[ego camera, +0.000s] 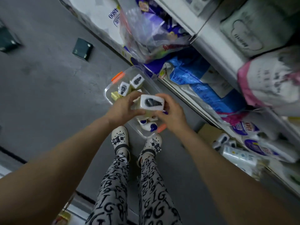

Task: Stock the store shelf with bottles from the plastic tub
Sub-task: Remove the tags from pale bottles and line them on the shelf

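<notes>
Your left hand (pixel 123 106) and right hand (pixel 172 111) both curl round a white-topped bottle (pixel 151 103) above the clear plastic tub (pixel 106 93), hiding its middle, with bare floor (pixel 48 82) open leftward and the shelf (pixel 209 49) edge close on the right.

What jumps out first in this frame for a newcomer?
Both hands meet at centre frame: the left hand and right hand grip a white-topped bottle with a black shape on its top, directly above the clear plastic tub on the grey floor. Next comes the crowded store shelf down the right side, then the letter-print trousers at bottom centre.
</notes>
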`<state>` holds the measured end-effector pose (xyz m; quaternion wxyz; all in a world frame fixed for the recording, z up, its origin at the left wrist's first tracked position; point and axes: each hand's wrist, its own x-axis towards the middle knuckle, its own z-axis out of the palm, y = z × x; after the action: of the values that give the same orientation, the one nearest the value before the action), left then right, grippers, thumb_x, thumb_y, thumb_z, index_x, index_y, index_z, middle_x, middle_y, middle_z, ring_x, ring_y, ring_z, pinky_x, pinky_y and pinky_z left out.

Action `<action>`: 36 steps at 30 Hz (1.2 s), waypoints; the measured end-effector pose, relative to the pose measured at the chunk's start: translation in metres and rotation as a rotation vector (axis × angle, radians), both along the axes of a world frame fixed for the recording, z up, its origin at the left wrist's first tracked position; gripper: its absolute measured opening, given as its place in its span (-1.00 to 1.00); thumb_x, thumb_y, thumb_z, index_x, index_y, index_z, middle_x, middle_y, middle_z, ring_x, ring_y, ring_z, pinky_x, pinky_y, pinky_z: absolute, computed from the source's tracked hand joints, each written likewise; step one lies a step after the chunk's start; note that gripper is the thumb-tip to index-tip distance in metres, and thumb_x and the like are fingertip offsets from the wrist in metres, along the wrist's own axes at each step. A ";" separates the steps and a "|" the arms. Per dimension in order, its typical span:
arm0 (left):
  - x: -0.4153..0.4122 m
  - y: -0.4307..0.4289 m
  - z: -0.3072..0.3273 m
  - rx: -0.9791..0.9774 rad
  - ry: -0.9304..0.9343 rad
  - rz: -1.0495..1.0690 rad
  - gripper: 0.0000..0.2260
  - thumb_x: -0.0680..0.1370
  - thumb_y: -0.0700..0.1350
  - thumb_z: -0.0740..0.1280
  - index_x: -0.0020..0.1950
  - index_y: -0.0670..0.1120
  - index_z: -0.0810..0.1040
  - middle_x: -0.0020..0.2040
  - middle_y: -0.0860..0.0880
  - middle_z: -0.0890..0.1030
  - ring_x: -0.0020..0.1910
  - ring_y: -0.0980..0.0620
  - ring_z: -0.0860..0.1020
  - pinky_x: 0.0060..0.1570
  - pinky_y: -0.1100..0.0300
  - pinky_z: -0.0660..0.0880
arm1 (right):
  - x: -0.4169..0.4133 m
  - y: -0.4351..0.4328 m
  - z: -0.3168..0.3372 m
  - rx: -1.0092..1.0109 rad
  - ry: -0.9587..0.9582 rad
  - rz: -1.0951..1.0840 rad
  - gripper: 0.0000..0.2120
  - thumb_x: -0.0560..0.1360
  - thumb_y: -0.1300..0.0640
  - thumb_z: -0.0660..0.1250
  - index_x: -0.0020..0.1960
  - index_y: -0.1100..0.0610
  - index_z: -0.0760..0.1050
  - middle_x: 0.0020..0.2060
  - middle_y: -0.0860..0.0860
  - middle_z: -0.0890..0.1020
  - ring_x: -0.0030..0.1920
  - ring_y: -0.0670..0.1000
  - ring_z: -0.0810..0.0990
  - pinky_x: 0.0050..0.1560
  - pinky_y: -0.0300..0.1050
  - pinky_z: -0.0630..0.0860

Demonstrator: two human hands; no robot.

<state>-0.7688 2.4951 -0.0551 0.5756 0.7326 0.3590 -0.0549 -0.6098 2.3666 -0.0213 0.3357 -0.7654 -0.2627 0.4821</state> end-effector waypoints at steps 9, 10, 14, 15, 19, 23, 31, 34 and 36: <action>0.029 0.017 0.148 -0.114 -0.228 0.035 -0.57 0.43 0.13 0.46 0.27 0.14 0.51 0.19 0.08 0.64 0.19 0.06 0.61 0.25 -0.08 0.51 | 0.004 0.007 0.136 0.182 0.200 -0.372 -0.44 0.55 0.40 0.34 0.42 -0.02 0.32 0.20 -0.10 0.60 0.14 -0.20 0.60 0.20 -0.21 0.56; 0.032 0.019 0.163 -0.139 -0.253 0.055 -0.58 0.42 0.10 0.47 0.26 0.13 0.52 0.19 0.07 0.65 0.19 0.05 0.61 0.26 -0.07 0.51 | 0.004 0.007 0.149 0.190 0.208 -0.396 -0.47 0.56 0.37 0.34 0.43 0.01 0.31 0.19 -0.10 0.60 0.10 -0.23 0.61 0.16 -0.25 0.56; 0.047 0.023 0.222 -0.166 -0.311 0.077 -0.60 0.48 -0.04 0.48 0.29 0.01 0.53 0.14 0.04 0.67 0.14 0.09 0.63 0.17 0.13 0.54 | 0.008 0.006 0.201 0.217 0.210 -0.412 -0.52 0.59 0.24 0.34 0.48 0.14 0.31 0.20 -0.04 0.62 0.09 -0.25 0.62 0.07 -0.33 0.56; 0.050 0.025 0.232 -0.166 -0.311 0.080 -0.65 0.50 -0.08 0.48 0.27 0.02 0.54 0.11 0.10 0.66 0.10 0.15 0.64 0.13 0.21 0.54 | 0.010 0.005 0.209 0.223 0.214 -0.405 -0.50 0.60 0.24 0.33 0.49 0.14 0.29 0.22 -0.02 0.61 0.13 -0.23 0.61 0.10 -0.31 0.55; 0.066 0.022 0.285 -0.130 -0.372 0.113 -0.56 0.44 0.05 0.47 0.26 -0.05 0.54 -0.01 0.11 0.62 0.02 0.05 0.65 0.06 0.11 0.59 | 0.020 -0.002 0.252 0.272 0.188 -0.397 -0.50 0.58 0.22 0.36 0.48 0.14 0.32 0.36 0.05 0.54 0.35 -0.05 0.52 0.32 -0.13 0.50; 0.084 0.019 0.336 -0.111 -0.425 0.094 -0.66 0.51 -0.08 0.46 0.25 -0.09 0.51 -0.02 0.04 0.58 -0.09 0.12 0.64 -0.08 0.20 0.58 | 0.022 -0.009 0.295 0.332 0.139 -0.410 -0.47 0.49 0.30 0.45 0.40 0.14 0.36 0.28 0.01 0.56 0.29 -0.06 0.54 0.31 -0.18 0.49; 0.115 0.015 0.418 -0.040 -0.514 -0.046 -0.72 0.46 -0.01 0.50 0.11 0.03 0.53 -0.07 0.07 0.60 -0.14 0.23 0.62 -0.15 0.26 0.59 | 0.033 -0.022 0.370 0.443 -0.013 -0.530 -0.44 0.43 0.23 0.53 0.37 0.09 0.45 0.17 -0.10 0.64 0.17 -0.17 0.61 0.11 -0.29 0.53; 0.122 0.017 0.447 -0.047 -0.528 -0.130 -0.66 0.49 -0.05 0.49 0.22 -0.05 0.53 0.01 0.02 0.63 -0.09 0.19 0.64 -0.10 0.16 0.63 | 0.038 -0.032 0.395 0.483 -0.070 -0.545 -0.49 0.42 0.19 0.54 0.33 0.04 0.49 0.17 -0.11 0.65 0.19 -0.15 0.61 0.20 -0.21 0.52; 0.125 0.019 0.464 -0.040 -0.542 -0.214 -0.58 0.47 -0.14 0.51 0.30 -0.08 0.51 0.10 -0.02 0.63 -0.04 0.17 0.65 -0.07 0.17 0.62 | 0.041 -0.037 0.412 0.520 -0.088 -0.555 -0.57 0.44 0.23 0.52 0.26 0.02 0.51 0.12 -0.12 0.66 0.15 -0.18 0.63 0.22 -0.20 0.54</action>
<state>-0.6442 2.5137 0.4089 0.6558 0.7428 0.1117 0.0755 -0.5684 2.3298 0.3906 0.6250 -0.7166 -0.1731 0.2568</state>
